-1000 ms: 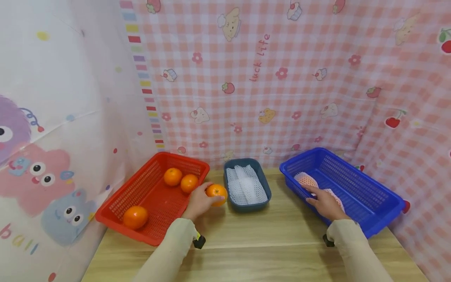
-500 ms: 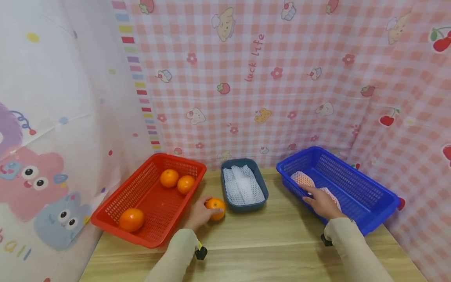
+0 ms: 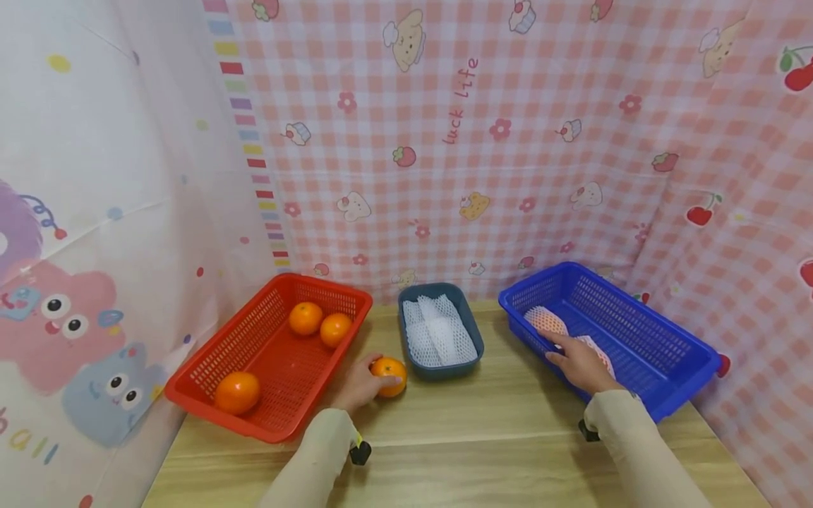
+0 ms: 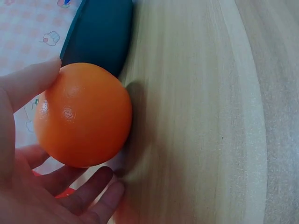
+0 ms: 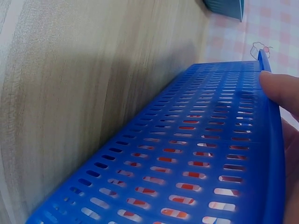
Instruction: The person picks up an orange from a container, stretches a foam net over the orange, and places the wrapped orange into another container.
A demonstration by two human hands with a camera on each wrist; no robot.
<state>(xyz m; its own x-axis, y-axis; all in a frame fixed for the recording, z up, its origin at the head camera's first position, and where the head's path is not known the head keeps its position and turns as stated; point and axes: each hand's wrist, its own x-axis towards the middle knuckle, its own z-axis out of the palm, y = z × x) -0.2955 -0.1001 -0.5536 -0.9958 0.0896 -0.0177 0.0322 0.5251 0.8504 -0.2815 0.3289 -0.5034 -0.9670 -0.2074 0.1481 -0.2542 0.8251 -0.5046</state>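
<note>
In the head view my left hand (image 3: 360, 383) grips an orange (image 3: 389, 377) on the wooden table, between the red basket and the small dark teal basket. The left wrist view shows the thumb on the upper side of this orange (image 4: 86, 114) and the fingers spread along its lower side. My right hand (image 3: 584, 363) rests over the near left rim of the blue basket (image 3: 660, 353), its thumb (image 5: 276, 88) at the rim. Beside its fingertips lies a fruit in a pink foam net (image 3: 545, 319). A second netted fruit (image 3: 600, 353) is partly hidden behind this hand.
Several loose oranges (image 3: 306, 319) lie in the red basket (image 3: 190, 384) at the left. White foam nets (image 3: 438, 331) lie flat in the teal basket (image 3: 473, 335) at the back middle. Patterned cloths (image 3: 483, 155) stand behind the table (image 3: 457, 451) and at both sides.
My left hand has come down and slightly toward me with the orange, onto the table, and has since stayed there. The right hand has stayed at the blue basket's rim.
</note>
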